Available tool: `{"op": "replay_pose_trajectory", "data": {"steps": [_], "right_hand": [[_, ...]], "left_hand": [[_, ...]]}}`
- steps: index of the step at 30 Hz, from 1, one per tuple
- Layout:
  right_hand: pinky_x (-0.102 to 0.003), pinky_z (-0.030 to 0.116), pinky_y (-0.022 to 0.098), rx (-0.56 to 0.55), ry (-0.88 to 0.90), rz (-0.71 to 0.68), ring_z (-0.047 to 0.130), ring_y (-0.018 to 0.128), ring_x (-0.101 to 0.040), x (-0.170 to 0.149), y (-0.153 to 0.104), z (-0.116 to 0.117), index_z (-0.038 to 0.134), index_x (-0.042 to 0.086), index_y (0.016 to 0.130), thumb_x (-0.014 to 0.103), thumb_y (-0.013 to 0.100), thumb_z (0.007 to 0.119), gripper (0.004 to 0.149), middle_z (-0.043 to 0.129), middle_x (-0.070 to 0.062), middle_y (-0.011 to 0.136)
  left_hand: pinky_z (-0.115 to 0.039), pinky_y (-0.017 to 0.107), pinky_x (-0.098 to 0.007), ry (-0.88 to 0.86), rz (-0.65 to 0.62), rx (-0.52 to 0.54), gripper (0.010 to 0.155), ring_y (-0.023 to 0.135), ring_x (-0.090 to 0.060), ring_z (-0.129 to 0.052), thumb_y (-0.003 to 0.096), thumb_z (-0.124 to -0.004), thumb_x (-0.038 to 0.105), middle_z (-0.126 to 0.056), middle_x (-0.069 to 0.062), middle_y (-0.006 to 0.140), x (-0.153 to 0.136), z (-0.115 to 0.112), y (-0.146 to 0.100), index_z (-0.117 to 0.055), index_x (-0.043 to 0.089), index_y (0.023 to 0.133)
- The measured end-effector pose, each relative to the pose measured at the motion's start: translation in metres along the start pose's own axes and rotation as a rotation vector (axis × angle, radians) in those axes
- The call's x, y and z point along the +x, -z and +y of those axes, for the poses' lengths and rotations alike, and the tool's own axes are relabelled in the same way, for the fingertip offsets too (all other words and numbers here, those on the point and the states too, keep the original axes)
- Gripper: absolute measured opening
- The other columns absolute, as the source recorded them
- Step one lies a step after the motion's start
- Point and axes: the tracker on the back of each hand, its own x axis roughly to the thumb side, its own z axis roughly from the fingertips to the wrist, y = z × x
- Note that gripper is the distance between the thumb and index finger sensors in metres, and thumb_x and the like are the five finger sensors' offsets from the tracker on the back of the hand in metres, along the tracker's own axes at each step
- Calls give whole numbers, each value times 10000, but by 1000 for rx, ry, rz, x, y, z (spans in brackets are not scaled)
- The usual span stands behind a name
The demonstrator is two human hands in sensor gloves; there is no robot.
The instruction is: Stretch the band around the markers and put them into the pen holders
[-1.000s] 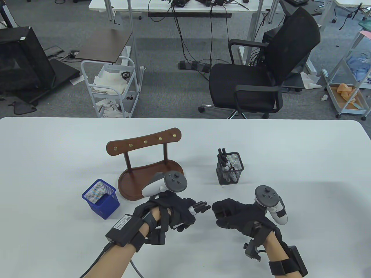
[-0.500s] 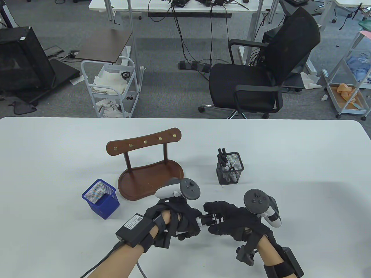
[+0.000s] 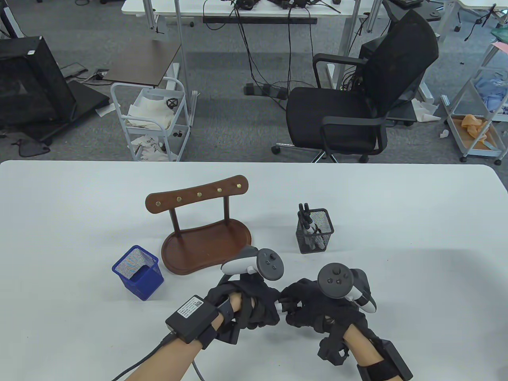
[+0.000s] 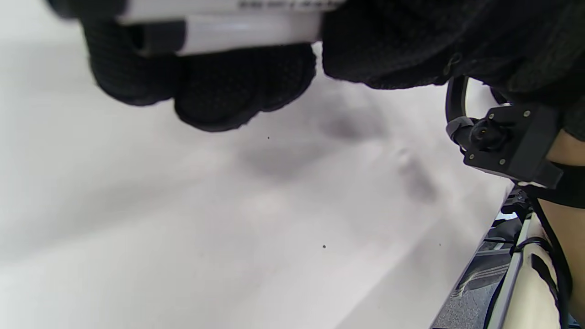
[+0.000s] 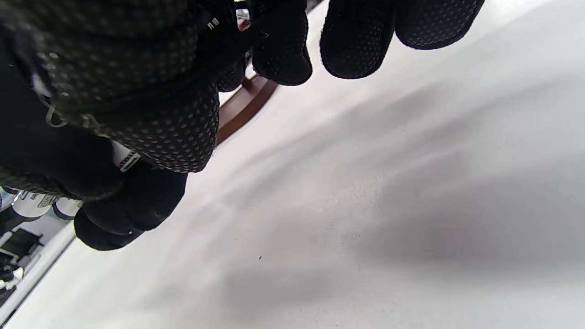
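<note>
Two gloved hands meet above the white table (image 3: 397, 206). The left hand (image 3: 250, 303) grips a bundle of markers (image 3: 282, 306); the right hand (image 3: 313, 307) curls around the bundle's end. Two pen holders stand apart: one blue (image 3: 138, 272), one black mesh (image 3: 315, 231) containing markers. One wooden stand (image 3: 204, 224) sits between them. One office chair (image 3: 357, 99) stands on grey carpet behind.

Two pen holders (image 3: 138, 272), one wooden rack (image 3: 200, 222).
</note>
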Motion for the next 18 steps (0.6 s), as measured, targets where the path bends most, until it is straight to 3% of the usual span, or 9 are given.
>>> {"op": "replay_pose_trajectory", "data": {"steps": [5, 11, 15, 17, 18], "right_hand": [[-698, 610, 674, -5, 74, -11, 778, 849, -416, -4, 2, -5, 810, 257, 868, 371, 381, 1069, 563, 856, -3, 902], [-684, 626, 671, 6, 291, -29, 795, 834, -386, -14, 8, -6, 830, 264, 839, 404, 424, 1018, 477, 876, 22, 868], [-672, 611, 679, -15, 371, -18, 800, 814, -356, -17, 12, -1, 853, 264, 806, 410, 516, 880, 326, 896, 35, 825], [-676, 588, 688, 4, 377, -21, 788, 816, -348, -19, 14, 3, 823, 271, 841, 439, 546, 791, 341, 893, 40, 822], [-679, 557, 701, 29, 383, -30, 763, 829, -349, -20, 16, 4, 794, 275, 874, 493, 554, 693, 400, 880, 35, 839]], "left_hand": [[-836, 540, -516, -43, -133, 90, 505, 615, -259, -1001, 591, -799, 330, -895, -30, 802, -3, 2, -10, -544, 146, 985], [-857, 545, -500, -314, -290, 212, 507, 636, -242, -1010, 600, -794, 327, -891, -21, 824, -17, 3, -19, -527, 164, 999], [-871, 528, -494, -531, -279, 316, 531, 630, -240, -1013, 613, -782, 322, -880, -36, 835, -29, 1, -20, -498, 117, 1012], [-881, 522, -481, -584, -267, 358, 545, 627, -224, -1017, 613, -774, 333, -874, -31, 841, -33, 0, -18, -481, 108, 1014], [-883, 524, -477, -642, -280, 373, 551, 631, -217, -1015, 615, -767, 336, -867, -29, 848, -35, -2, -17, -468, 104, 1016]]}}
